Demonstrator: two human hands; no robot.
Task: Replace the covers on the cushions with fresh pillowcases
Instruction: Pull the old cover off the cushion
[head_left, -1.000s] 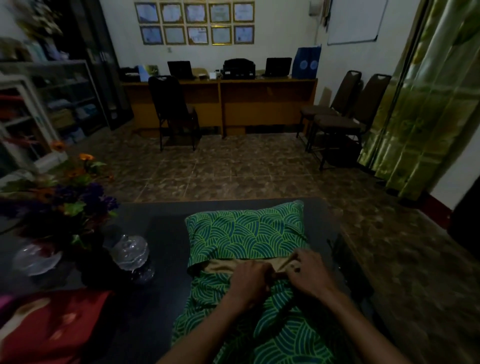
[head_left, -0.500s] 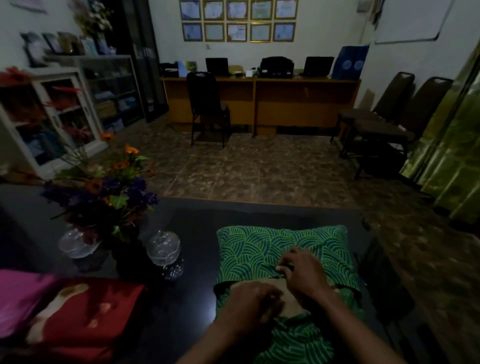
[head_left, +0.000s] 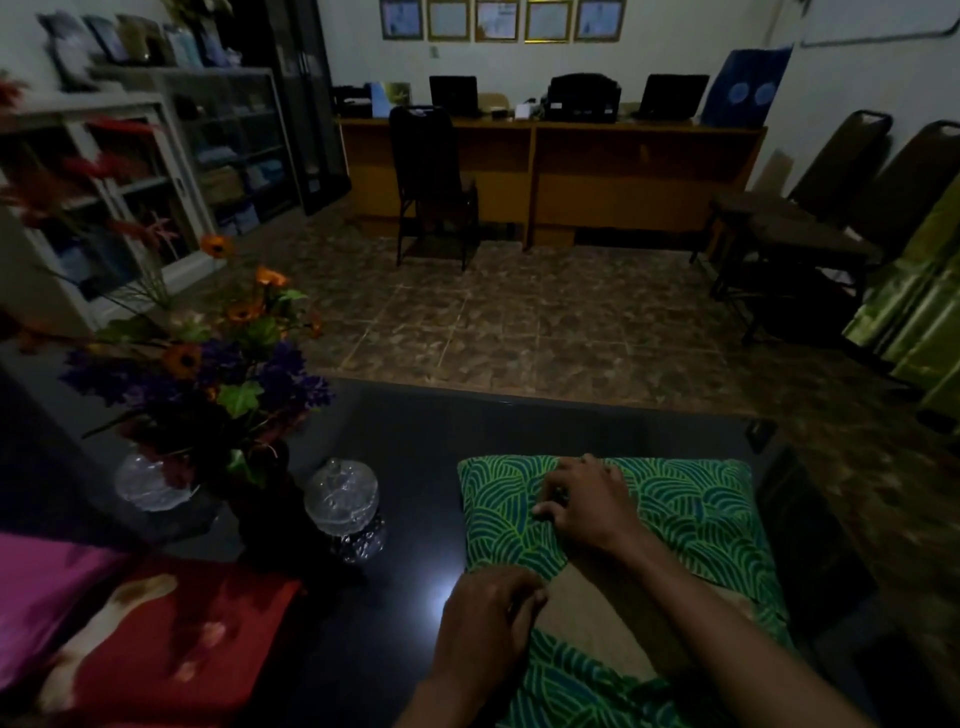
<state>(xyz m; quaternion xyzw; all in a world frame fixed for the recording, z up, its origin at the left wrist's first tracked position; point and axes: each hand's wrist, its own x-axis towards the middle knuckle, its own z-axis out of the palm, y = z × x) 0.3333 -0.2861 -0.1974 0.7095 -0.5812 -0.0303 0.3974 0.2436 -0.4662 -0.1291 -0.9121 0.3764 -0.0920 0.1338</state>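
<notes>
A cushion (head_left: 613, 613) in a green patterned pillowcase (head_left: 696, 509) lies toward the right edge of the dark worktop (head_left: 415, 447), its tan fabric bared in a band between the upper and lower parts of the cover. The right hand (head_left: 584, 506) rests on the upper part with fingers (head_left: 550, 493) curled into the cloth, while the left hand (head_left: 483, 629) sits at the cushion's left side with fingers bent against the tan band. Toward the left edge stand a vase of flowers (head_left: 218, 364) and two glass dishes (head_left: 340, 499), with red and pink cloth (head_left: 171, 639) at the near left corner.
</notes>
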